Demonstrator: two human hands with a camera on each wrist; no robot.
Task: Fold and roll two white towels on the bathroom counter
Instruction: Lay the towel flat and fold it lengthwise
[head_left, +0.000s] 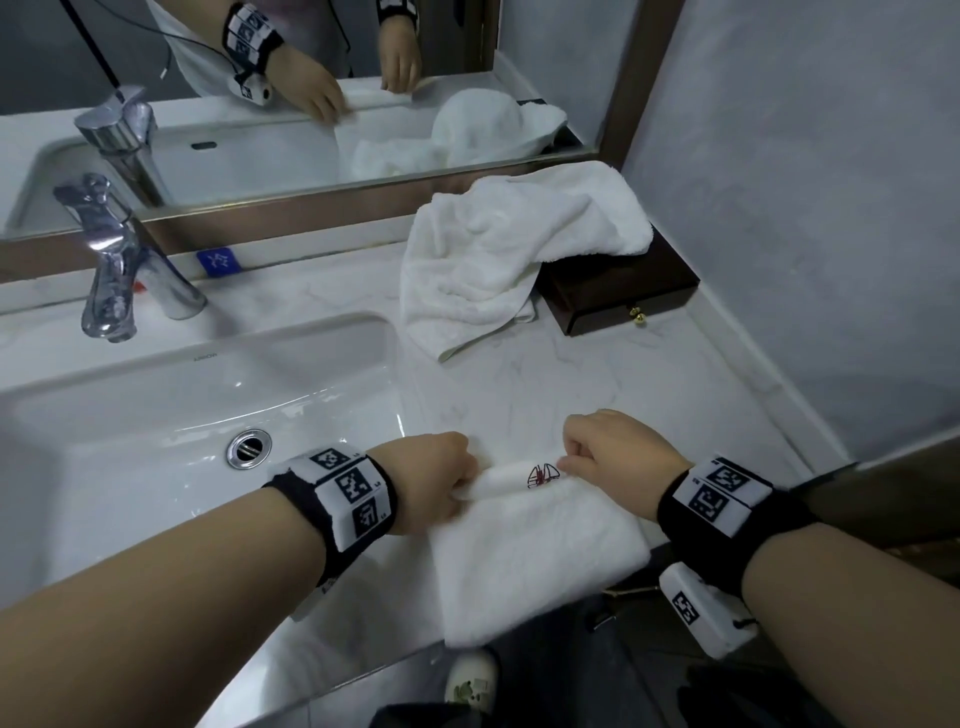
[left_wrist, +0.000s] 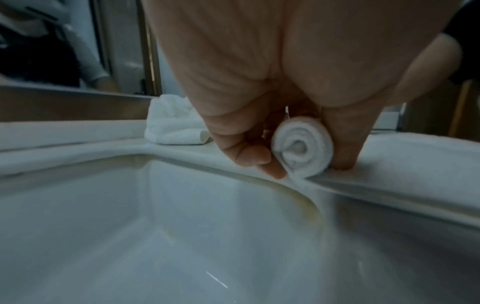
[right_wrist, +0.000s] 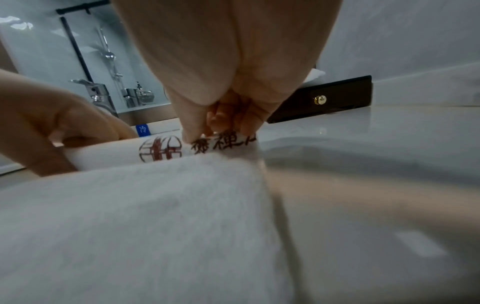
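The folded towel (head_left: 540, 551) lies at the front edge of the counter (head_left: 597, 374), just right of the sink (head_left: 156, 426), its near end reaching the counter's lip; its far end is already wound into a tight roll (left_wrist: 302, 151) bearing a red emblem (head_left: 542, 475); the left hand (head_left: 439, 483) is curled round the roll's left end, thumb on one side and fingers on the other, while the right hand (head_left: 615, 449) pinches the right end with bent fingertips (right_wrist: 249, 121) pressing on the printed strip; the second towel (head_left: 498, 254) sits crumpled at the back right of the counter, draped partly over a dark wooden box (head_left: 618, 293), not yet folded; judging from this, the first roll is barely begun and most of the cloth is still flat; the risks look plain enough: uneven pressure between the two hands would let one end wind tighter and the roll would come out coned; loosening either hold could let the core spring open; the left end sits right at the sink's rim, so a drift leftward might tip it into the basin; the near end at the lip might slide off if dragged.
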